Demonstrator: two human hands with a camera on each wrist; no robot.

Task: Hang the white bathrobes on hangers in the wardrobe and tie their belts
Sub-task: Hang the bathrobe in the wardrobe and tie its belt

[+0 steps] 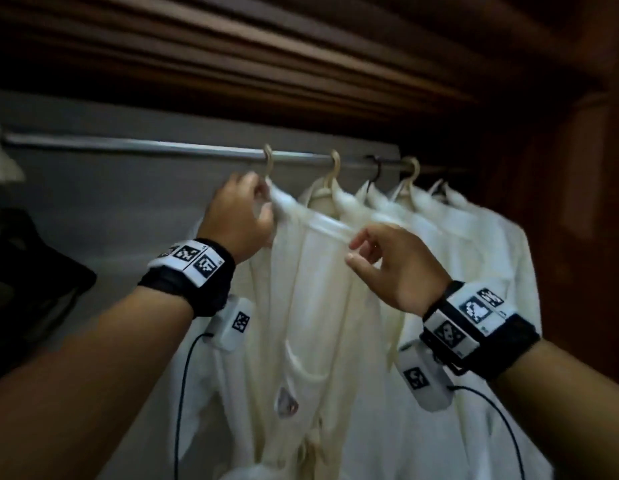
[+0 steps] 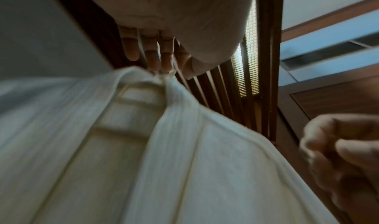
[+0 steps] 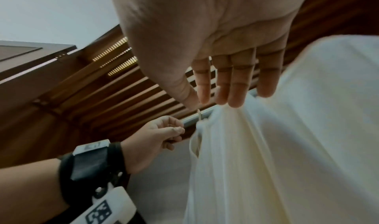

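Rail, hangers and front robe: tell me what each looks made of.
Rail: metal, by its smooth grey sheen. Hangers: probably plastic, since the cream hooks look thick and moulded; wood can't be ruled out. Front robe: soft white cloth, with a ribbed weave in the left wrist view; it drapes and folds.
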